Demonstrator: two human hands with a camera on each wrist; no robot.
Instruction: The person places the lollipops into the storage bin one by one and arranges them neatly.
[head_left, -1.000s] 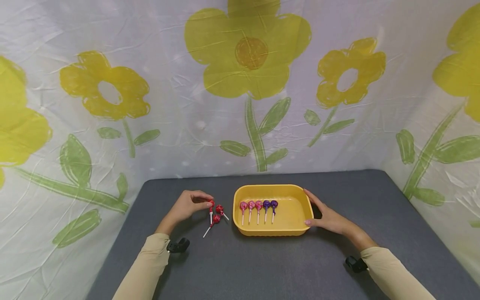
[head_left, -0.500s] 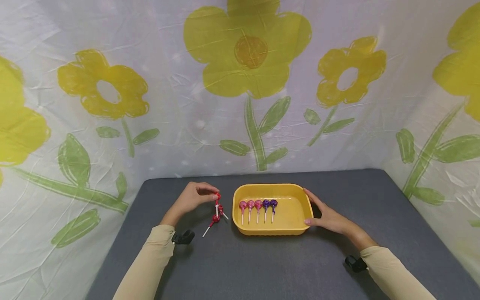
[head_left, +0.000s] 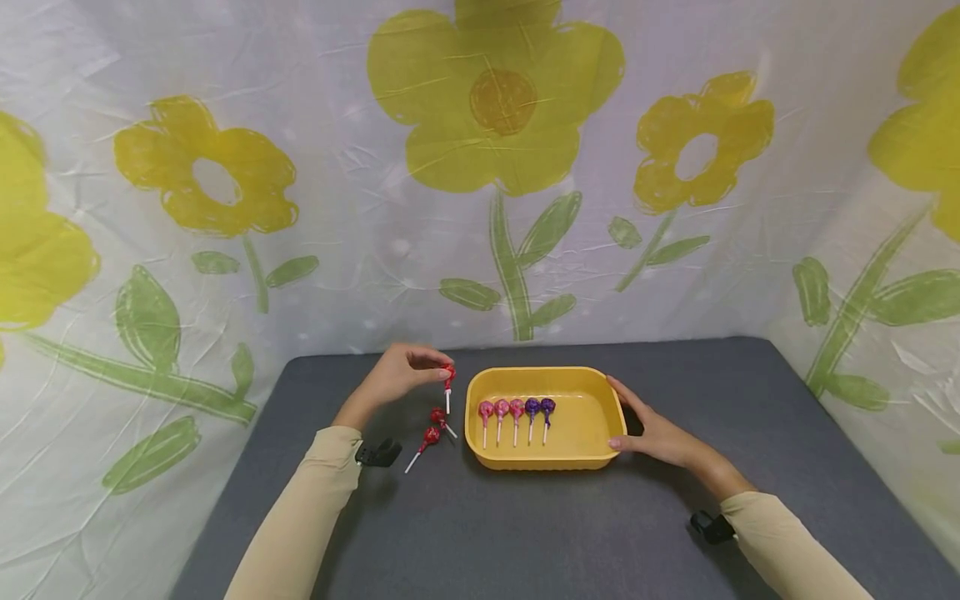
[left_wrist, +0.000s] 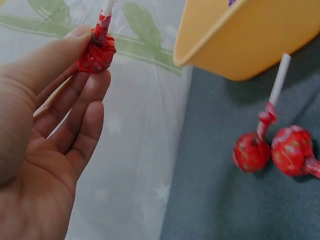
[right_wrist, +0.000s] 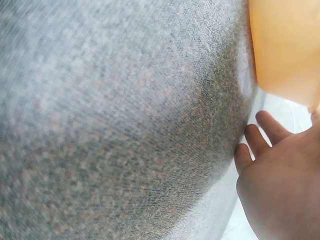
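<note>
My left hand (head_left: 396,378) pinches a red-wrapped lollipop (left_wrist: 97,56) by its candy head, between thumb and fingertips. It is off the table, left of a yellow tray (head_left: 551,463), with its white stick pointing down in the head view. Below it, two more red lollipops (head_left: 430,437) lie on the table. Inside the tray, three pink lollipops (head_left: 502,408) and two purple lollipops (head_left: 540,407) form a row, sticks toward me. My right hand (head_left: 660,437) rests against the tray's right end, thumb and a finger spread along the rim; its other fingers show apart from the tray in the right wrist view.
The dark grey table (head_left: 525,533) carries the tray near its far edge. A white cloth with yellow flowers (head_left: 495,108) hangs behind and at both sides. Each wrist wears a black strap device (head_left: 379,452).
My left hand has lifted the red lollipop from beside the other two and carried it right and away from me, toward the tray. The right hand and tray stay in place.
</note>
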